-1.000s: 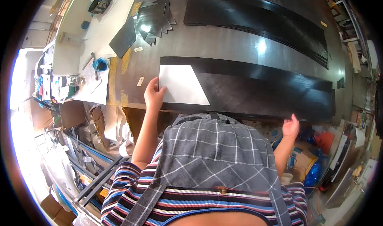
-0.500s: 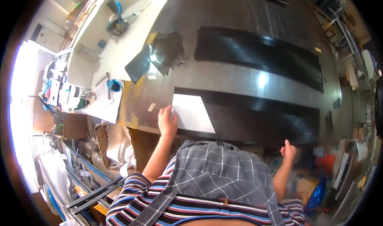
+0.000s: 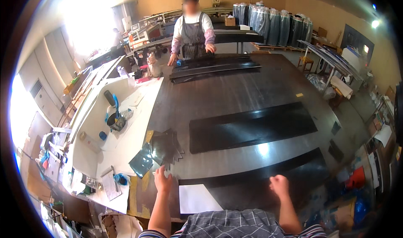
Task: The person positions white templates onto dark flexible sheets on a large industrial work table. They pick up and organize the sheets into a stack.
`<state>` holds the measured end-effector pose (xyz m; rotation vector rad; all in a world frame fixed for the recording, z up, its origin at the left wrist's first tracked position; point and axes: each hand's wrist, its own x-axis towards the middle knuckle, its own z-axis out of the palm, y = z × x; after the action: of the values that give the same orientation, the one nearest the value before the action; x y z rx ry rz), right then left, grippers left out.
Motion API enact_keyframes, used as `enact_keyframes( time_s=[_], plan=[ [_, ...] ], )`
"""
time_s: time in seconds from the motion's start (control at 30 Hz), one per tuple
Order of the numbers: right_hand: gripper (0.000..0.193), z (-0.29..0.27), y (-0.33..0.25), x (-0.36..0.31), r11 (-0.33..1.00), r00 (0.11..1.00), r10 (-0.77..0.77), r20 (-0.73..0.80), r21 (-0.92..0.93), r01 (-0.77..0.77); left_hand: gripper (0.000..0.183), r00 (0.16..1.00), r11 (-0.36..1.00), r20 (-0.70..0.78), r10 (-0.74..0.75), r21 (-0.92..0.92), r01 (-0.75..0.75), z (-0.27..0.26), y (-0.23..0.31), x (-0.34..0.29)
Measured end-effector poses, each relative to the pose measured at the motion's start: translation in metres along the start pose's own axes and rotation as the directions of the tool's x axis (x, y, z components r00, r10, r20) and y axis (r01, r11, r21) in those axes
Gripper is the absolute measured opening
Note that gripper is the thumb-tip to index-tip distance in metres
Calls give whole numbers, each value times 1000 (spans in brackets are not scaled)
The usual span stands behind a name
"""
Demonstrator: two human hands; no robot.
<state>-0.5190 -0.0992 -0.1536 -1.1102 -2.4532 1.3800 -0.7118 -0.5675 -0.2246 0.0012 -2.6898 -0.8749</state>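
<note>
My left hand [image 3: 163, 181] reaches over the table beside a fan of dark, glossy sheets [image 3: 166, 147]. Its fingers are apart, and I see nothing held. The fingertips are near the stack's shiny corner piece [image 3: 142, 160]; whether they touch it I cannot tell. My right hand [image 3: 280, 185] is closed above a long black strip [image 3: 252, 187] along the near edge of the table. Curled fingers hide whatever it may hold. A white sheet with one slanted side [image 3: 197, 199] lies on the strip's left end, between my hands.
Another black strip [image 3: 252, 129] lies farther across the dark table [image 3: 226, 93]. A person in a striped apron [image 3: 193, 34] stands at the far edge by several narrow black strips [image 3: 214, 70]. A dark pot [image 3: 116, 121] stands on the white surface at left.
The view has tilted up, bringing the co-worker and far room into sight. My left hand has moved from the white sheet toward the fanned sheets. My right hand has come over the near strip.
</note>
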Motion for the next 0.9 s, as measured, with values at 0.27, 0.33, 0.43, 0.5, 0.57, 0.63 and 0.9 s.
enact_keyframes(
  time_s=[0.27, 0.33, 0.43, 0.5, 0.57, 0.63, 0.9],
  plan=[
    [39, 80, -87, 40, 954, 848, -184, 497, -116, 275, 48, 995, 996, 77, 70, -57, -66, 17, 31, 30],
    [54, 85, -107, 51, 972, 710, -195, 677, 228, 49, 47, 990, 996, 138, 23, -87, -11, 21, 41, 24],
    [75, 80, -151, 58, 895, 807, -413, 422, 27, 444, 45, 991, 994, 133, 33, -107, -19, 19, 45, 16],
    [84, 74, -166, 68, 705, 790, -601, 122, -385, 596, 43, 989, 992, 139, 39, -127, -22, 21, 50, 11],
    [90, 61, -190, 77, 711, 792, -609, 45, -413, 570, 43, 988, 993, 148, 40, -119, -23, 20, 47, 7],
    [89, 50, -193, 100, 681, 750, -661, 11, -411, 606, 42, 989, 992, 143, 43, -125, -25, 14, 50, 6],
    [46, 12, -204, 164, 567, 982, -183, 52, 821, 62, 35, 995, 955, 95, 20, -296, 9, 15, 47, 6]
  ],
)
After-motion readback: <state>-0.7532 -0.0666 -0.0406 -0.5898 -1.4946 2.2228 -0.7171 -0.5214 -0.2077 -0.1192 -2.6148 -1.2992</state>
